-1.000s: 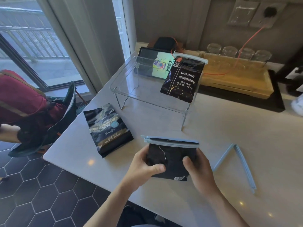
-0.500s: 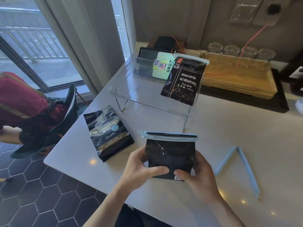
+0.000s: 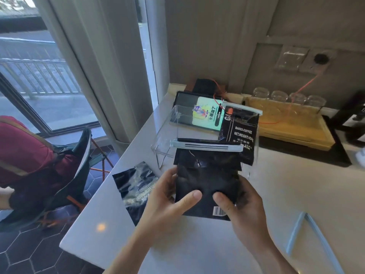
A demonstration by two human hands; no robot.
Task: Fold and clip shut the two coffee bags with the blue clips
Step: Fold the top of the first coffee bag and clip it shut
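Observation:
I hold a black coffee bag (image 3: 205,177) upright above the white table, back side toward me. My left hand (image 3: 167,194) grips its left edge and my right hand (image 3: 239,202) its right edge, thumbs on the face. A closed blue clip (image 3: 206,146) runs across its folded top. A second black bag marked BAKED COFFEE (image 3: 240,133), also with a blue clip (image 3: 243,107) on top, leans on the clear acrylic stand (image 3: 164,139). A third dark bag (image 3: 136,186) lies flat at my left. An open blue clip (image 3: 312,236) lies on the table at right.
A phone with a lit screen (image 3: 197,113) stands behind the acrylic stand. A wooden tray (image 3: 292,125) with several upturned glasses sits at the back right on a dark mat. An orange cable runs to a wall socket. The table edge (image 3: 94,202) drops to a tiled floor; a person in red sits left.
Both hands lifted the clipped bag off the table and raised it toward the acrylic stand; the camera tilted up, so the table items shifted down in view.

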